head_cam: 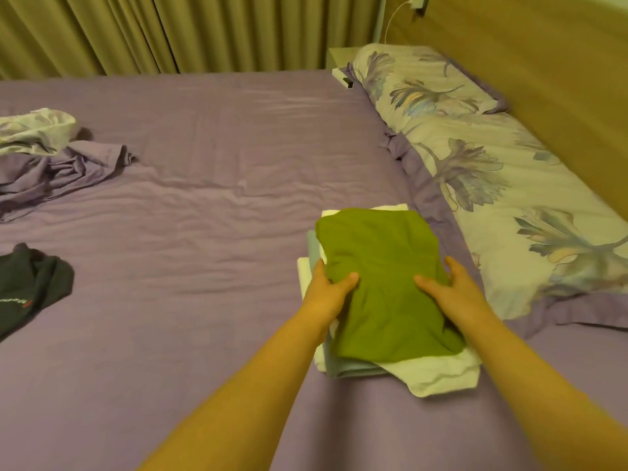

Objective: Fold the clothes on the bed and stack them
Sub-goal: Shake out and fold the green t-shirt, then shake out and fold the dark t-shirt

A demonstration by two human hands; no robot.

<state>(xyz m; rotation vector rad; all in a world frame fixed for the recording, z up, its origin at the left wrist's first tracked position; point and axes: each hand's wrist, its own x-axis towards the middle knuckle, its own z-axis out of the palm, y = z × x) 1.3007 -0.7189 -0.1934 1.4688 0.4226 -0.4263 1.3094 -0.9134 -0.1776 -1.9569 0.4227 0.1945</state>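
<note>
purple sheet covers the bed, with pillows at right of the frame. lower centre, the green folded garment lies on top of the stack of pale folded cloth. it looks soft, light and floppy, best taken at both side edges. the left hand and right hand grip these edges, thumbs on top, fingers curled underneath.

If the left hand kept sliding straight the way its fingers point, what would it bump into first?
The left hand already grips the folded green garment on top of the stack, fingers pointing away toward the far side of the bed. Past the stack's far edge, only bare purple sheet seems to lie ahead, then the curtains, though depth is hard to judge.
</note>
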